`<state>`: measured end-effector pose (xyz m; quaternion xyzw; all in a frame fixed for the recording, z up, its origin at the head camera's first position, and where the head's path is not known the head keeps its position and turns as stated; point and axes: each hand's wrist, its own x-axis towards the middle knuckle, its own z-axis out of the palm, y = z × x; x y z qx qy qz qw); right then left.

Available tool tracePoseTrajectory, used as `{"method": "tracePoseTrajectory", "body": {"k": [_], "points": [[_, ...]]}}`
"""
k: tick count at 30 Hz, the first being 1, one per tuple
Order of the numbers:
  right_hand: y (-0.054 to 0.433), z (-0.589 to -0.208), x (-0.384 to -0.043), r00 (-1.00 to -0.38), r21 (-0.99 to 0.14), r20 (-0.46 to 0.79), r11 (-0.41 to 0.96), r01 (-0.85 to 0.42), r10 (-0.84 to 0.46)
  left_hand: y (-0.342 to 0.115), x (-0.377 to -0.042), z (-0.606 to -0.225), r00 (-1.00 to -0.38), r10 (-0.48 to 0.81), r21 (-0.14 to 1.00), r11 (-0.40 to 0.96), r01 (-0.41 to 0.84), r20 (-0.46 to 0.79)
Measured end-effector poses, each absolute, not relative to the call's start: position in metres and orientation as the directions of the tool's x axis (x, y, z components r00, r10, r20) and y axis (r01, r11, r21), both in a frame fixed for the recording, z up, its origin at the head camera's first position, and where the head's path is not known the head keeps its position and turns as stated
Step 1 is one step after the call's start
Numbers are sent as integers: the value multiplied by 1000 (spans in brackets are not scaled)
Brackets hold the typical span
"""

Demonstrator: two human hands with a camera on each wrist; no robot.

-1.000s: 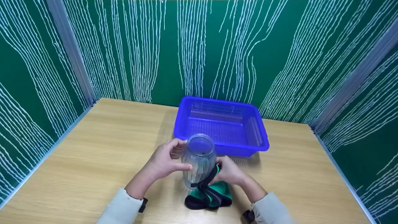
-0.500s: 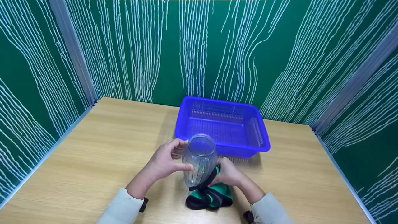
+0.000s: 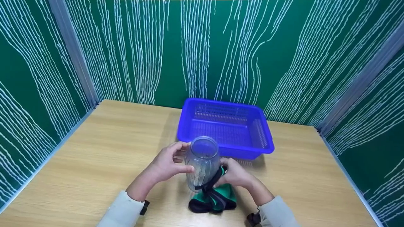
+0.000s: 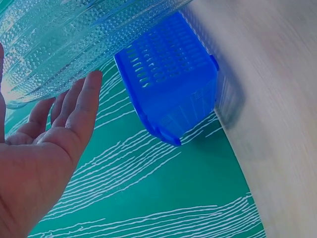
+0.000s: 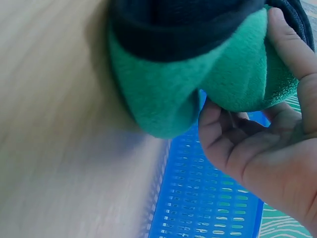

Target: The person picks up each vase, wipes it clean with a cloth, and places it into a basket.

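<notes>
In the head view a ribbed clear glass jar (image 3: 203, 170) stands upright with its open mouth up. My left hand (image 3: 165, 162) grips its left side, thumb in front and fingers behind; the left wrist view shows bumpy glass (image 4: 89, 47) above the fingers. On the other side, my right hand (image 3: 236, 174) pinches a green cloth with black edging (image 3: 225, 192) and holds a fold against the jar's lower right side. The rest of this cloth hangs bunched down to the table in front. In the right wrist view, thumb and fingers grip the soft green fabric (image 5: 168, 89).
A blue plastic basket (image 3: 266, 148) with slotted walls sits just behind the jar. Beneath everything is a wooden table (image 3: 126, 132), bounded by green walls (image 3: 170, 63) with white wavy lines.
The right hand and the cloth fold shift slightly along the jar's lower side, down and back up. The jar, left hand and basket stay nearly in place.
</notes>
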<state>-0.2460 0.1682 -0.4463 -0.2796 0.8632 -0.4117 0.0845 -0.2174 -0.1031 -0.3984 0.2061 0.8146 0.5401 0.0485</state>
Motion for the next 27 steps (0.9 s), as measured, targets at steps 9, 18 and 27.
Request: {"method": "tracePoseTrajectory", "body": {"k": [9, 18, 27], "points": [[172, -435, -243, -842, -814, 100, 443, -375, -530, -104, -218, -400, -875, 456, 885, 323, 334, 164], [173, -423, -238, -850, -867, 140, 352, -353, -507, -103, -216, -401, -848, 487, 850, 337, 404, 210], [171, -405, -237, -871, -903, 169, 281, -325, -461, -101, -216, -403, -838, 495, 838, 337, 430, 230]]}}
